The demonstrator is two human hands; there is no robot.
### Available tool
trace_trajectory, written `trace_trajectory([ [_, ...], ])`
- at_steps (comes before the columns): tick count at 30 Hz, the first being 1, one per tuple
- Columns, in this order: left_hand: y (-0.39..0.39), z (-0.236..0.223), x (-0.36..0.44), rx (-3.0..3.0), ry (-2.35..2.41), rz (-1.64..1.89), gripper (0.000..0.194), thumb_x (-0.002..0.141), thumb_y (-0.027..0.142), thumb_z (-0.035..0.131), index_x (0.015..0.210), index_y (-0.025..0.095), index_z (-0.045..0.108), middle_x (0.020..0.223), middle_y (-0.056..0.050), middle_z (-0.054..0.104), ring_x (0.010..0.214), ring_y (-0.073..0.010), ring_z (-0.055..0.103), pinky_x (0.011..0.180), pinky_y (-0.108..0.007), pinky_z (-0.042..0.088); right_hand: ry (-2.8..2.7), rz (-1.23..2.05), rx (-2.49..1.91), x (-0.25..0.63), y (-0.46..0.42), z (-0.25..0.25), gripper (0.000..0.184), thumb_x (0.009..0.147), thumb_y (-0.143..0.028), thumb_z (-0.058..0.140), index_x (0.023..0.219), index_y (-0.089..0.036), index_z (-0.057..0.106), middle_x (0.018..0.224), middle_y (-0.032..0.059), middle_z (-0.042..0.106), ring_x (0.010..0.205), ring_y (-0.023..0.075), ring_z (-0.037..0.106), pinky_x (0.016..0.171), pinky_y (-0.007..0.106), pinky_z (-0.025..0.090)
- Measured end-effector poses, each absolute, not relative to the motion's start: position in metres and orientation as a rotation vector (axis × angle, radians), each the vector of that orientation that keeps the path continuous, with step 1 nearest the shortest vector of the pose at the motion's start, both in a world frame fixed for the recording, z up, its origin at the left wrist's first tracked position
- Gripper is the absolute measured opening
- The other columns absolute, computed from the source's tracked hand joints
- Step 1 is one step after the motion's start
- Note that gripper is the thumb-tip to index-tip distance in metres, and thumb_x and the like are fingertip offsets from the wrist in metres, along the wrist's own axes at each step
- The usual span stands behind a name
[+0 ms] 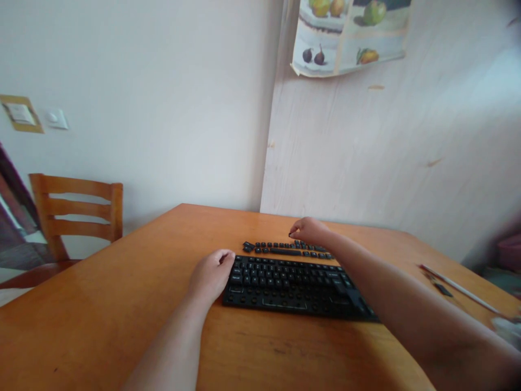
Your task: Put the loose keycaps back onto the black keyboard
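Observation:
A black keyboard (260, 278) lies on the wooden table in front of me. Its lower rows have bare key sockets, while the upper rows still carry keycaps. My left hand (210, 274) is closed at the keyboard's upper left corner, thumb and curled fingers against its edge. Beyond the keyboard, loose keycaps (275, 245) lie in two rows, with a long spacebar (285, 252) among them. Over the rows' far side, my right hand (311, 230) pinches a small dark keycap (290, 235). My right forearm covers the keyboard's right end.
To the right on the wooden table (163, 260) lie a long thin stick (458, 288) and a small dark tool (442, 288). A wooden chair (81, 190) stands at the left. The wall behind carries a fruit picture (350, 41) and switches (56, 118).

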State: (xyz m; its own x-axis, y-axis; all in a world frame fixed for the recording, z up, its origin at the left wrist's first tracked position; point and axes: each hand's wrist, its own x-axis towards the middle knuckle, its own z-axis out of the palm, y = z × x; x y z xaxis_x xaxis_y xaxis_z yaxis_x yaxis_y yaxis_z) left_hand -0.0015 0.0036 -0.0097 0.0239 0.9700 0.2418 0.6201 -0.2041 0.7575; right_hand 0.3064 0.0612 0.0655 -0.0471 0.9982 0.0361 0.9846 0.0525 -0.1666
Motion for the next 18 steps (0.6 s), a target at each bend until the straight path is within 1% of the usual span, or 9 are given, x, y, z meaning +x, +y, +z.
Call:
trace_trajectory([
  [5, 0.005, -0.010, -0.002, 1.877, 1.608, 1.038, 0.040, 0.088, 0.053, 0.044, 0.097, 0.024, 0.070, 0.100, -0.005, 0.074, 0.093, -0.0228, 0.066, 0.077, -0.028, 0.046, -2.278, 0.099, -1.870, 0.296, 0.005, 0.078, 0.026, 0.083, -0.038, 0.060, 0.099, -0.026, 0.075, 0.091, 0.0033, 0.074, 0.078, 0.0174, 0.065, 0.068, 0.026, 0.044],
  [8, 0.005, -0.010, -0.001, 1.889, 1.613, 1.054, 0.038, 0.088, 0.052, 0.045, 0.096, 0.025, 0.071, 0.099, -0.004, 0.074, 0.091, -0.0222, 0.066, 0.078, -0.028, 0.046, -2.350, 0.079, -1.759, 0.289, -0.034, 0.076, 0.025, 0.084, -0.036, 0.057, 0.099, -0.026, 0.074, 0.095, 0.0026, 0.074, 0.084, 0.0189, 0.066, 0.072, 0.027, 0.044],
  [13, 0.006, -0.011, -0.001, 1.907, 1.626, 1.057, 0.038, 0.088, 0.050, 0.044, 0.094, 0.025, 0.071, 0.098, -0.005, 0.074, 0.090, -0.0220, 0.066, 0.077, -0.028, 0.046, -2.412, 0.043, -1.738, 0.280, -0.077, 0.065, 0.026, 0.086, -0.036, 0.054, 0.101, -0.028, 0.073, 0.097, 0.0011, 0.074, 0.089, 0.0197, 0.066, 0.077, 0.028, 0.045],
  [18, 0.008, -0.013, -0.002, 1.917, 1.612, 1.058, 0.038, 0.088, 0.051, 0.044, 0.096, 0.024, 0.071, 0.098, -0.005, 0.074, 0.090, -0.0220, 0.066, 0.077, -0.028, 0.045, -2.413, 0.006, -1.777, 0.273, -0.090, 0.059, 0.026, 0.089, -0.037, 0.051, 0.101, -0.029, 0.072, 0.095, 0.0000, 0.074, 0.088, 0.0189, 0.067, 0.074, 0.027, 0.044],
])
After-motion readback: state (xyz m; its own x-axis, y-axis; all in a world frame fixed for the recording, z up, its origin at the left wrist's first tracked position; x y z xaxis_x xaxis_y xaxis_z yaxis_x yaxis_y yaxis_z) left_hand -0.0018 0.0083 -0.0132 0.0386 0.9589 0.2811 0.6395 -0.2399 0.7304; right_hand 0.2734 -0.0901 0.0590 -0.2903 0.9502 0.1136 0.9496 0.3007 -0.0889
